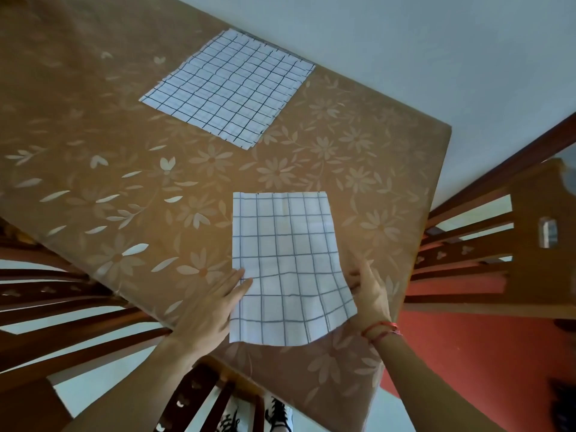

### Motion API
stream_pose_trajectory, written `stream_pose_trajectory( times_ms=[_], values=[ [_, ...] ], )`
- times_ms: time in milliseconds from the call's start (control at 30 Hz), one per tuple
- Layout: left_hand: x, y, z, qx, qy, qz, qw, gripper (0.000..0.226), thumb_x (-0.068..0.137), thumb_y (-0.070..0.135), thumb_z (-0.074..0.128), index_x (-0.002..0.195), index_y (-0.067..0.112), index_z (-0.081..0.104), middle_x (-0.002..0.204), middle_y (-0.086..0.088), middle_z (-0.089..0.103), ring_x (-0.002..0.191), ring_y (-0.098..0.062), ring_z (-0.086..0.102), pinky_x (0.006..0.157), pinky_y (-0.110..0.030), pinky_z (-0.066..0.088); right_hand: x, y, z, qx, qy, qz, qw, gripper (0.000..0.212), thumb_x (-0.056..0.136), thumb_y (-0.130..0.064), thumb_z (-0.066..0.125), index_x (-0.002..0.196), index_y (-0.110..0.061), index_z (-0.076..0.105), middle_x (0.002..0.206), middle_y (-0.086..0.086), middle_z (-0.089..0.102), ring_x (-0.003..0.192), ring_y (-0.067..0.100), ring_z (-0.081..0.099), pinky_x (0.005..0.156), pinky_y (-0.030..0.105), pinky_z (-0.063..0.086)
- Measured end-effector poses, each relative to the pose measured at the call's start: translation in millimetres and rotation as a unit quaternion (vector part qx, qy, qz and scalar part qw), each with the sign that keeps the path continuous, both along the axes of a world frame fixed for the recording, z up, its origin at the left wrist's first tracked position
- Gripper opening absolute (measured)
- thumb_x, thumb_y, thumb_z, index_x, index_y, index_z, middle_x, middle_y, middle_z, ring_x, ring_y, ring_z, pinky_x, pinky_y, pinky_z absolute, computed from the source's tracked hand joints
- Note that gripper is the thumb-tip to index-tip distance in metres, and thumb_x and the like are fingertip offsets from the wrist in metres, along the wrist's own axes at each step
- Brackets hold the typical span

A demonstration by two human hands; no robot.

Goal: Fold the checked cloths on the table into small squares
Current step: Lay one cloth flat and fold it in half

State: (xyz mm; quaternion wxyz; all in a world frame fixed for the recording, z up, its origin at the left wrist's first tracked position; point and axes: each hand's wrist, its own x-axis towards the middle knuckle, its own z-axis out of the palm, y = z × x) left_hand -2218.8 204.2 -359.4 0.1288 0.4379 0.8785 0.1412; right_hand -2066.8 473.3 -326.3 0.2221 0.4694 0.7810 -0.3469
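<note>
Pressing flat-fingered left hand (215, 310) on near cloth (286, 266) by table (93, 182) edge, pinching its lifted right edge with right hand (369, 294); soft, light, probably slippery, best taken at both near corners

The near cloth (290, 263) is thin, soft fabric, white and matt, with dark lines and a few creases. The far cloth (230, 88) is the same stuff, with loose thread ends along its edges. The counter (124, 135) wears a brown cover with pale flowers that shine a little. The chairs (530, 194) are brown wood — smooth, a bit shiny. The wrist band (381, 328) is red string.
</note>
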Motion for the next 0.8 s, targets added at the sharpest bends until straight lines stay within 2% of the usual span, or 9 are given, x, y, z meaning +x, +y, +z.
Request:
stream_pose_trajectory(
  times_ms=[67,133,233,333,433,567,633,700,800],
  values=[
    [2,-6,0,0.001,-0.028,-0.009,1.000,0.092,0.063,-0.010,0.078,0.144,0.017,0.045,0.154,-0.003,0.036,0.140,-0.022,0.038,0.102,-0.034,0.041,-12,6,-7,0.113,0.143,0.072,0.980,0.033,0.089,0.006,0.052,0.119,-0.002,0.064,0.100,0.003,0.051,0.093,0.021,0.051,0.070,0.012,0.046],
    [1,-12,-2,0.008,-0.051,-0.014,0.999,0.094,0.065,-0.010,0.077,0.147,0.016,0.040,0.157,-0.003,0.030,0.143,-0.021,0.030,0.106,-0.040,0.040,-22,8,-9,0.175,0.252,0.144,0.941,0.035,0.075,0.011,0.065,0.093,-0.016,0.077,0.105,-0.006,0.056,0.092,0.014,0.055,0.069,0.010,0.043],
    [-3,-19,-5,0.021,-0.052,-0.009,0.998,0.092,0.069,-0.013,0.070,0.149,0.015,0.036,0.157,-0.003,0.030,0.145,-0.018,0.027,0.114,-0.043,0.031,-27,12,-11,0.180,0.254,0.203,0.929,0.032,0.066,0.014,0.068,0.071,-0.017,0.077,0.111,-0.002,0.069,0.102,0.020,0.061,0.076,0.026,0.052],
    [-5,-22,-7,0.029,-0.040,-0.004,0.999,0.082,0.074,-0.012,0.064,0.148,0.013,0.038,0.155,-0.002,0.035,0.144,-0.018,0.029,0.118,-0.040,0.026,-25,11,-6,0.196,0.264,0.211,0.920,0.035,0.066,0.015,0.063,0.070,-0.017,0.075,0.110,-0.002,0.072,0.102,0.015,0.060,0.078,0.029,0.055],
    [-9,-22,-6,0.057,-0.019,0.005,0.998,0.072,0.068,-0.012,0.070,0.135,0.011,0.057,0.141,-0.004,0.054,0.134,-0.020,0.045,0.111,-0.038,0.036,-24,18,-16,0.176,0.272,0.207,0.923,0.035,0.073,0.015,0.062,0.076,-0.017,0.074,0.109,0.001,0.071,0.099,0.012,0.062,0.078,0.033,0.057],
    [-16,-19,-12,0.089,0.018,0.006,0.996,0.058,0.062,-0.016,0.071,0.113,0.012,0.070,0.118,-0.001,0.068,0.115,-0.020,0.060,0.096,-0.037,0.046,-35,30,-14,0.065,0.161,0.201,0.964,0.034,0.090,-0.013,0.060,0.090,-0.045,0.072,0.118,0.007,0.067,0.110,0.026,0.061,0.097,0.030,0.046],
    [-21,-18,-12,0.101,0.024,0.024,0.994,0.047,0.070,-0.011,0.070,0.110,0.014,0.070,0.111,0.003,0.069,0.110,-0.017,0.061,0.091,-0.037,0.051,-33,30,-13,0.081,0.186,0.179,0.963,0.023,0.084,-0.013,0.065,0.102,-0.025,0.073,0.098,-0.001,0.070,0.089,0.017,0.063,0.076,0.006,0.044],
    [-24,-13,-8,0.100,0.042,0.047,0.993,0.038,0.072,-0.008,0.070,0.104,0.013,0.072,0.098,0.003,0.070,0.100,-0.018,0.063,0.087,-0.032,0.049,-31,28,-7,0.112,0.245,0.180,0.946,0.022,0.075,-0.015,0.072,0.097,-0.020,0.071,0.076,-0.017,0.064,0.070,0.002,0.060,0.061,0.002,0.041],
    [-30,-1,1,0.088,0.038,0.096,0.991,0.023,0.079,-0.005,0.067,0.095,0.012,0.070,0.079,0.002,0.068,0.085,-0.020,0.063,0.077,-0.030,0.041,-40,31,-8,0.103,0.244,0.160,0.951,0.020,0.072,-0.017,0.073,0.090,-0.021,0.066,0.067,-0.019,0.062,0.064,-0.007,0.056,0.054,0.004,0.040]
  ],
)
